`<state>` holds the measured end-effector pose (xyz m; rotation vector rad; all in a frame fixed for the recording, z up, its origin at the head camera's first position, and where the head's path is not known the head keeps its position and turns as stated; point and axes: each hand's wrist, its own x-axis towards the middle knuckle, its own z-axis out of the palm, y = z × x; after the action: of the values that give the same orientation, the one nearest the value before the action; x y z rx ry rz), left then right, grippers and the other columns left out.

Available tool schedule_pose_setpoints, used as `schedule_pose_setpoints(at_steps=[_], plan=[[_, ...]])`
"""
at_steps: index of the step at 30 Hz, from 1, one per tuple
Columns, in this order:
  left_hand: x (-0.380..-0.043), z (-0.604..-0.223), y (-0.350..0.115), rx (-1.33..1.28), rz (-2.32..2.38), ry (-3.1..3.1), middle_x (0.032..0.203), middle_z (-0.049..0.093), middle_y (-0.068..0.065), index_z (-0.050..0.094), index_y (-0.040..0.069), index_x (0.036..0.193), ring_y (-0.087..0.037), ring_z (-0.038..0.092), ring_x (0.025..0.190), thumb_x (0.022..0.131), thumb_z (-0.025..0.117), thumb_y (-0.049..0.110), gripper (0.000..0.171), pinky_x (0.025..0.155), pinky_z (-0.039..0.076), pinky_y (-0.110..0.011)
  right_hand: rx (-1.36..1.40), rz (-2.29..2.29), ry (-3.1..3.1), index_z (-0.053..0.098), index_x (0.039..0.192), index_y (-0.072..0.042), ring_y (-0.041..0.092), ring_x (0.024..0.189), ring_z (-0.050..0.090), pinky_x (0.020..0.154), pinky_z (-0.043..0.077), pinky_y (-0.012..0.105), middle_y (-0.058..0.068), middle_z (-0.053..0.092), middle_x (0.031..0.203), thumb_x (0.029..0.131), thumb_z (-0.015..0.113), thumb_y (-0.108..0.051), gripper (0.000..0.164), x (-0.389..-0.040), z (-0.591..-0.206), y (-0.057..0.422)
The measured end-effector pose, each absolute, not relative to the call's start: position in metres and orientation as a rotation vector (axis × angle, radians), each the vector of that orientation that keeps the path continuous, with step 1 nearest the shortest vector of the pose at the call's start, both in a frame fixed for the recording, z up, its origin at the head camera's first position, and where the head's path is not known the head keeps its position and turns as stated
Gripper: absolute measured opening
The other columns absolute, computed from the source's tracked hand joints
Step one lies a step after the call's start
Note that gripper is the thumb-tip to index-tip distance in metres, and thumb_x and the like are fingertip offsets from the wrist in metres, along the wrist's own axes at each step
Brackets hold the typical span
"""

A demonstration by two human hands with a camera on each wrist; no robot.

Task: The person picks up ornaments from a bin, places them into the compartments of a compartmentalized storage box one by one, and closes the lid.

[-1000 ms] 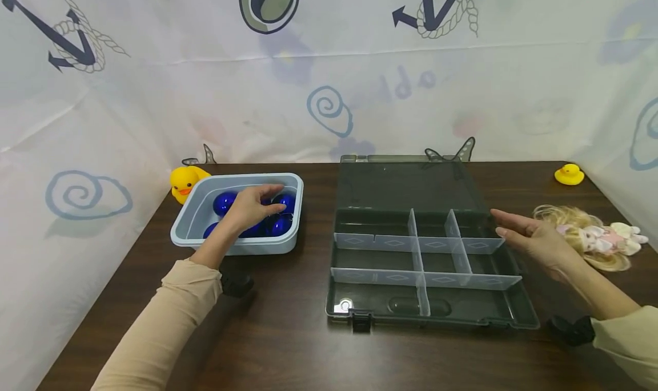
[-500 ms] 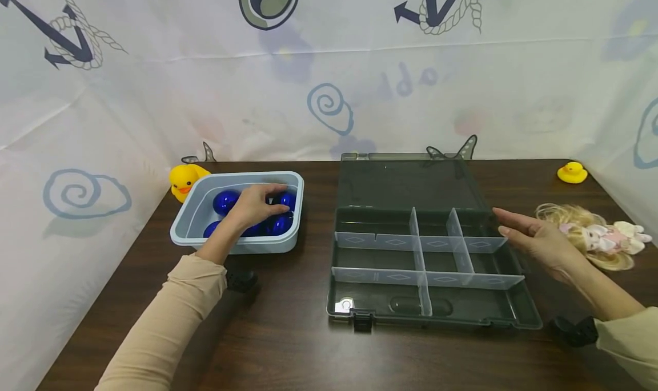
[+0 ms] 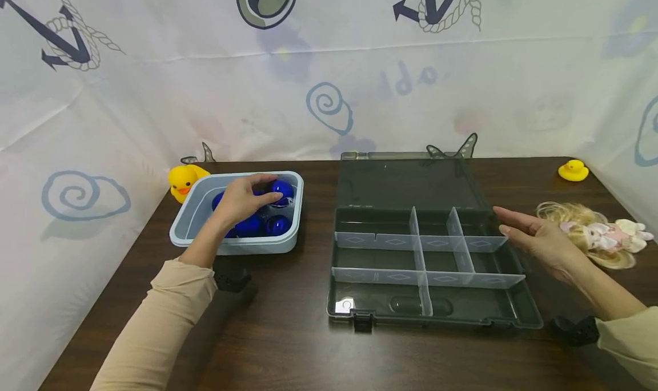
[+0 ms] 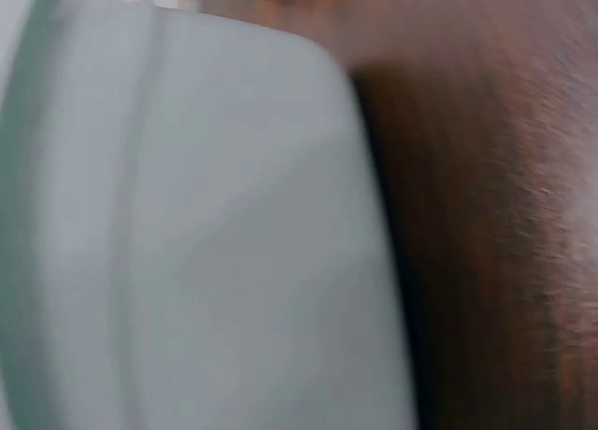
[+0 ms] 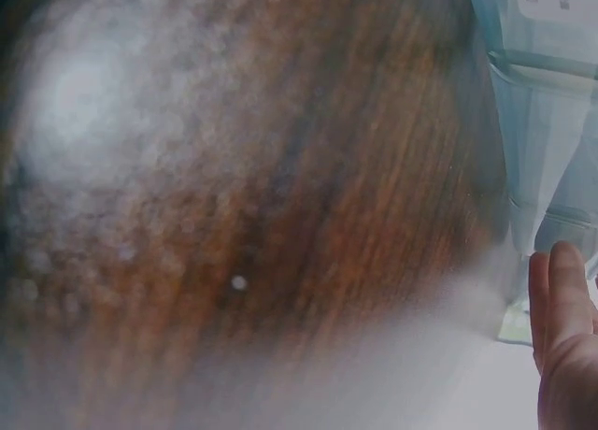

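Observation:
In the head view my left hand [image 3: 239, 200] is over the pale blue tub [image 3: 180, 231]. Its thumb and fingers pinch a glossy blue ball [image 3: 284, 189] near the tub's far right corner. Several other blue balls [image 3: 249, 226] lie in the tub, partly hidden by the hand. The left wrist view shows only the tub's outer wall [image 4: 252, 224]. My right hand [image 3: 540, 242], fingers nearly straight, rests at the right edge of a dark translucent divider box [image 3: 380, 294] with its lid raised at the back. In the right wrist view, its fingers [image 5: 567, 299] are beside the box's side.
A large yellow rubber duck [image 3: 183, 181] stands behind the tub, left. A small rubber duck [image 3: 573, 170] is at the far right. A blond doll [image 3: 604, 237] lies beyond my right hand. White printed cloth [image 3: 231, 105] surrounds the brown table [image 3: 288, 322].
My left hand has moved slightly up and left, and the blue ball at its fingertips has shifted up away from the others. My right hand and the divider box stay in place.

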<state>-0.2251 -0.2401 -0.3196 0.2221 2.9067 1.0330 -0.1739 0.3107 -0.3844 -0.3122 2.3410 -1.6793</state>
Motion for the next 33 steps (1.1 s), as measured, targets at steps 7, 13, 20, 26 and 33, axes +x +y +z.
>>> schedule_pose_setpoints(at_steps=[7,13,20,26,33], plan=[[-0.219,-0.299,-0.223,0.199,1.388,2.796,0.132,0.055,-0.013,0.051,0.01,0.134,-0.029,0.05,0.123,0.089,0.065,0.031,0.052,0.103,0.041,-0.044,-0.288,-1.593,2.412,0.028,0.148,-0.007,-0.023,0.105,0.043,0.081,0.045,0.006,-0.019,0.041,0.14,0.099,0.048,-0.019,0.054,-0.172,-0.38,0.311],[-0.213,-0.293,-0.173,0.298,1.706,2.509,0.13,0.056,-0.014,0.051,0.006,0.134,-0.026,0.055,0.117,0.09,0.064,0.021,0.048,0.094,0.049,-0.037,-0.275,-1.511,2.486,0.027,0.147,-0.003,-0.023,0.103,0.042,0.08,0.045,0.007,0.014,0.03,0.151,0.099,0.049,-0.023,0.056,-0.173,-0.378,0.308],[-0.215,-0.293,-0.09,0.337,1.799,2.218,0.128,0.057,-0.015,0.053,0.007,0.132,-0.026,0.057,0.116,0.09,0.065,0.017,0.045,0.092,0.05,-0.037,-0.226,-1.511,2.466,0.025,0.147,-0.001,-0.024,0.101,0.042,0.08,0.045,0.007,0.028,0.023,0.149,0.099,0.049,-0.028,0.06,-0.173,-0.375,0.305],[-0.223,-0.297,-0.028,0.351,1.786,2.058,0.133,0.054,-0.014,0.051,0.007,0.134,-0.027,0.053,0.121,0.091,0.063,0.018,0.046,0.096,0.047,-0.038,-0.214,-1.506,2.477,0.026,0.147,-0.001,-0.023,0.101,0.042,0.08,0.045,0.007,0.028,0.023,0.149,0.098,0.05,-0.029,0.061,-0.173,-0.373,0.304],[-0.22,-0.308,0.024,0.384,1.695,2.129,0.126,0.059,-0.013,0.055,0.007,0.13,-0.025,0.058,0.112,0.089,0.066,0.019,0.044,0.091,0.051,-0.037,-0.185,-1.49,2.487,0.027,0.147,-0.003,-0.019,0.1,0.044,0.08,0.046,0.009,0.027,0.025,0.149,0.098,0.05,-0.032,0.062,-0.172,-0.374,0.304]])
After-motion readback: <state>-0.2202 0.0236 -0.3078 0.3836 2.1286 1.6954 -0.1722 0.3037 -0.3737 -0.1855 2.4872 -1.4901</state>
